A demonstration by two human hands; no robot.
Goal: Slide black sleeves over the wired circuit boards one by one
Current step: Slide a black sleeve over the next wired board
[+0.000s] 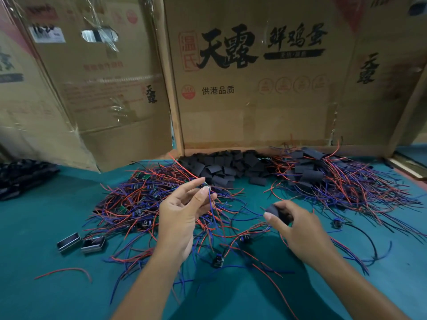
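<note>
My left hand (pixel 182 213) is raised over the tangle of red and blue wired circuit boards (pixel 138 197). Its thumb and forefinger pinch a small board (pixel 205 186) whose blue and red wires hang down. My right hand (pixel 298 229) holds a black sleeve (pixel 277 212) between thumb and fingers, to the right of the board and apart from it. A pile of loose black sleeves (pixel 224 165) lies at the back centre. Sleeved boards with wires (pixel 323 174) are heaped at the back right.
Cardboard boxes (pixel 254 88) wall off the back of the green table (pixel 34 227). Two small metal-edged black parts (pixel 80 243) lie at the left. A dark heap (pixel 20 174) sits at the far left. Loose wires and small boards (pixel 218 260) are scattered near my arms.
</note>
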